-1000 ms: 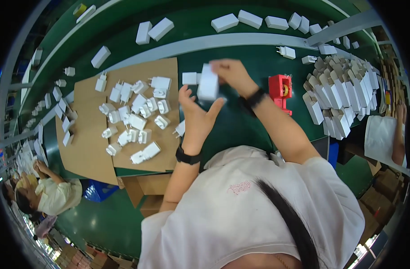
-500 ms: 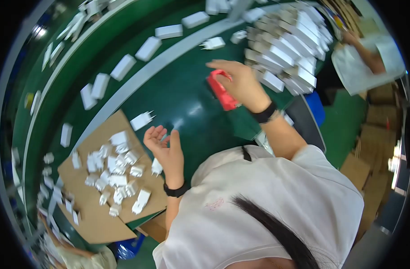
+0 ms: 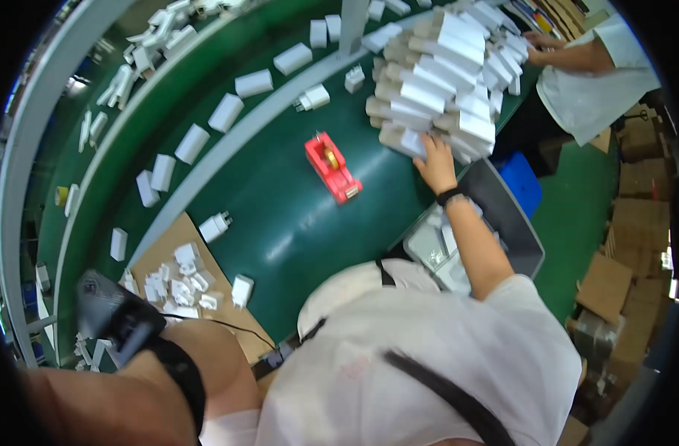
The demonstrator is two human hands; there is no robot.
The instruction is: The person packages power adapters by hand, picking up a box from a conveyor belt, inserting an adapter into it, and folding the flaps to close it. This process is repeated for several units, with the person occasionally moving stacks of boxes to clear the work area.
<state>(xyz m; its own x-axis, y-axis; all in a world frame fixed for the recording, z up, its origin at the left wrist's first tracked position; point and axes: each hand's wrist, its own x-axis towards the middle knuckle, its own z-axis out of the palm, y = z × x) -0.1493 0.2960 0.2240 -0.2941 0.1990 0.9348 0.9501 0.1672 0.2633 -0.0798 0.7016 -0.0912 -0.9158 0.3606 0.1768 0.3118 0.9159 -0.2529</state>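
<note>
My right hand (image 3: 437, 165) reaches to the near edge of a large pile of white boxes (image 3: 447, 82). Its thumb and fingers close on the end of one small white box (image 3: 411, 142) there. A red tape dispenser (image 3: 332, 167) with a yellowish roll lies on the green table, left of that hand. My left forearm (image 3: 117, 405) is raised close at the lower left, with a dark device (image 3: 124, 316) strapped near it; the left hand itself is out of view. Loose white chargers, one with pins (image 3: 215, 226), another near the front (image 3: 241, 291), lie on the table.
A cardboard sheet (image 3: 239, 316) bears a heap of white chargers (image 3: 180, 286), partly behind my arm. A grey bin (image 3: 529, 256) with clear-wrapped items stands under my right arm. White boxes (image 3: 226, 112) line the curved green conveyor. A co-worker's hands (image 3: 541, 48) touch the pile's far side.
My right hand has left the red tape dispenser on the table and moved right to the boxes. My left arm has risen from beside the chargers, taking the hand out of view.
</note>
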